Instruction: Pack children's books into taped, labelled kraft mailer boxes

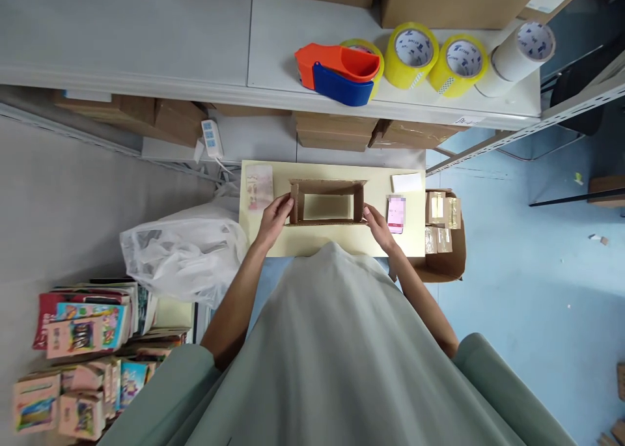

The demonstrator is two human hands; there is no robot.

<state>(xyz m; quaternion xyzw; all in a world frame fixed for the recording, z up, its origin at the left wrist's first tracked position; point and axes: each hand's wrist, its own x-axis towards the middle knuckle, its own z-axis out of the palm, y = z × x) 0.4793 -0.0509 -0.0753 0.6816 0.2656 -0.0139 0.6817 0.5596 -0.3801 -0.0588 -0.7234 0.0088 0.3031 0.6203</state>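
A small brown cardboard box (328, 187) is held between my two hands over a pale yellow table (288, 245). Its four walls are squared up, and the table top shows through the middle, so it looks open at top and bottom. My left hand (276, 219) grips the left end wall, fingers wrapped at its edge. At the opposite end, my right hand (377, 224) pinches the right wall near its lower corner. Just right of that hand lies a phone (396, 213) with a pink screen. Behind it is a white card (407, 183); a pale printed booklet (259, 187) lies at the table's left.
Above, a grey shelf (170, 49) holds an orange and blue tape dispenser (342, 75) and yellow tape rolls (413, 52). A carton (452, 264) with small boxes stands right of the table. At left are a white plastic bag (185, 250) and stacked books (83, 335).
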